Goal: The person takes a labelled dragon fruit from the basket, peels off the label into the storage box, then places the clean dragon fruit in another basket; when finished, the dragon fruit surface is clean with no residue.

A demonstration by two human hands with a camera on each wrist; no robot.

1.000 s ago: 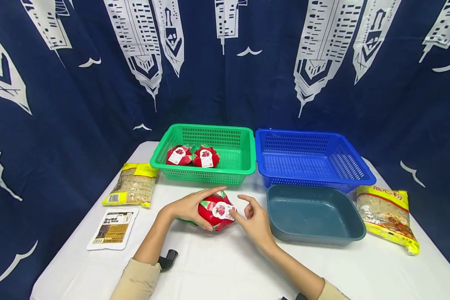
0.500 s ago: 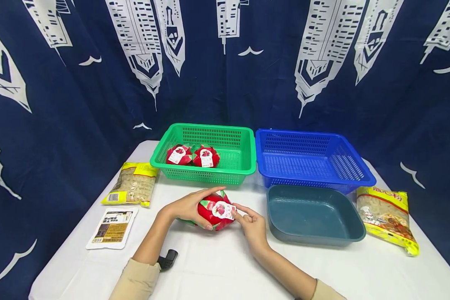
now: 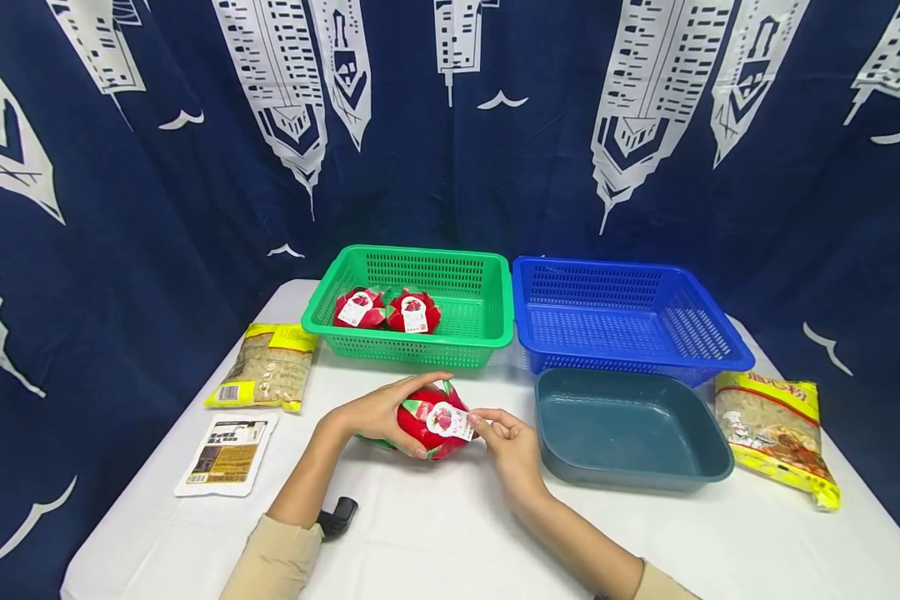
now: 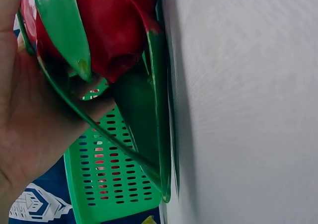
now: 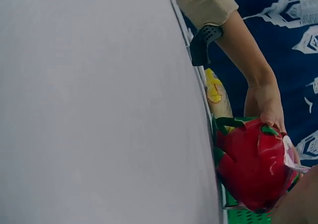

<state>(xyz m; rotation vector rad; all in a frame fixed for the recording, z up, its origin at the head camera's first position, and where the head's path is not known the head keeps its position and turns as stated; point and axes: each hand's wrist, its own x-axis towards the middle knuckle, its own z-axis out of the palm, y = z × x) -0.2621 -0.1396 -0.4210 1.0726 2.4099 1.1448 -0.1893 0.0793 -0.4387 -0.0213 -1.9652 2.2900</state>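
A red dragon fruit (image 3: pixel 414 427) with green scales lies on the white table, with a white paper label (image 3: pixel 442 419) on its upper right side. My left hand (image 3: pixel 375 414) grips the fruit from the left, thumb in front and fingers over the back. With thumb and forefinger, my right hand (image 3: pixel 512 450) pinches the label's right end. Part of that end stands away from the red skin (image 5: pixel 253 159) in the right wrist view. Seen from the left wrist, long green scales (image 4: pixel 144 110) fan out below the palm.
Behind the hands, a green basket (image 3: pixel 407 348) holds two labelled dragon fruits (image 3: pixel 414 312). A blue basket (image 3: pixel 637 361) and a dark teal tub (image 3: pixel 630 479) stand to its right. Yellow bags (image 3: pixel 270 367) lie at both sides, with a flat white pack (image 3: pixel 228 454) at left.
My right hand has closed its forefinger and thumb on the label's end, then shifted slightly right. The left hand keeps its grip on the dragon fruit.
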